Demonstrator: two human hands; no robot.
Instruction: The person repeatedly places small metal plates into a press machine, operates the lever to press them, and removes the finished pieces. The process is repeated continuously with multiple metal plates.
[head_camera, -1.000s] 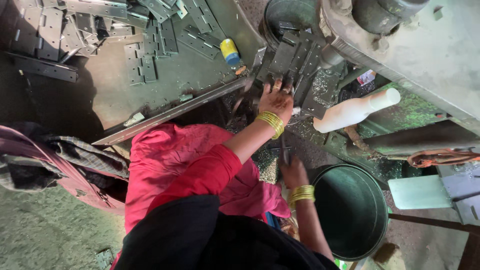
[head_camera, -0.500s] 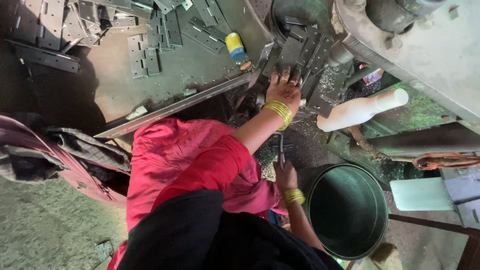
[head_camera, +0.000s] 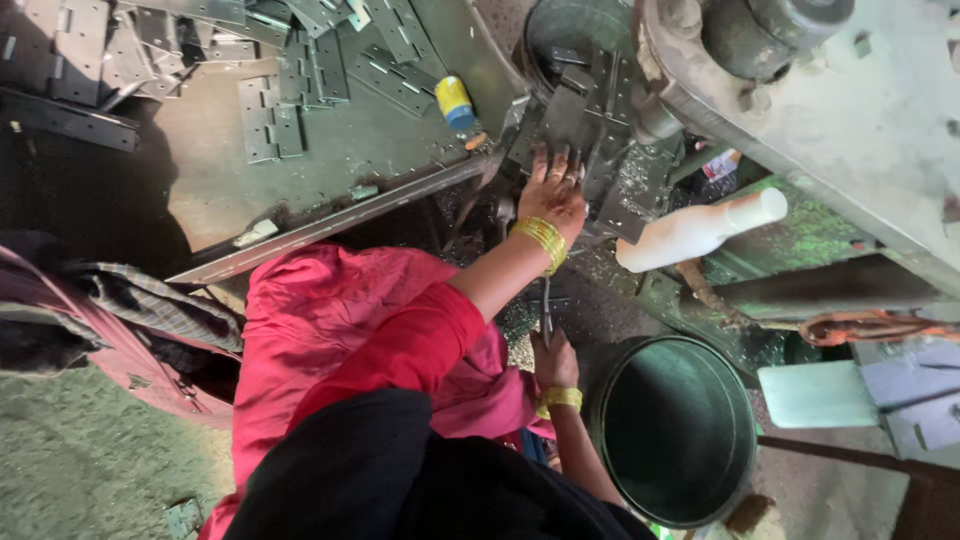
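Overhead, left hand (head_camera: 552, 190) spread flat on grey metal plates (head_camera: 585, 120), right hand (head_camera: 553, 358) gripping thin rod (head_camera: 546, 308)

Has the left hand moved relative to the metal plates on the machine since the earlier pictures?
Yes. The left hand has slid a little further up onto the metal plates, away from the tray's edge, its fingers now spread flat on them.

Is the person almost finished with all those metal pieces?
Hard to say. Many flat metal hinge plates already lie heaped on the tray, though whether they are finished cannot be told. In hand: the left hand rests flat on plates at the machine, while the right hand grips a thin metal rod. The green bucket beside it looks empty.
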